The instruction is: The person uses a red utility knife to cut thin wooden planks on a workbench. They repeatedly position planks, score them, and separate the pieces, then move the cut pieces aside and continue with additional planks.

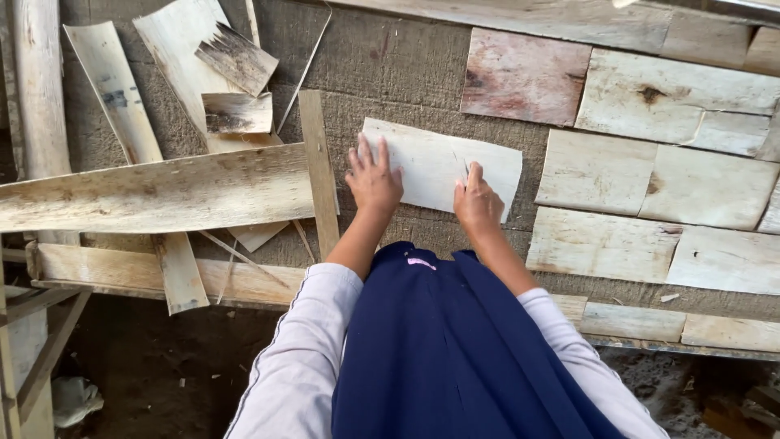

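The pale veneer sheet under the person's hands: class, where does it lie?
In the head view, the pale veneer sheet lies centre, under both hands, right of the upright narrow strip and left of the laid-out veneer pieces.

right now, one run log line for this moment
left hand flat on pale thin wood veneer sheet | right hand pressing its near edge | sheet on grey board

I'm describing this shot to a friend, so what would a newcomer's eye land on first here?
First, the two hands pressed flat on a pale veneer sheet at centre: left hand on its left end, right hand near its lower edge. To the right, veneer pieces lie edge to edge in rows. To the left, loose strips lie criss-crossed in a heap.
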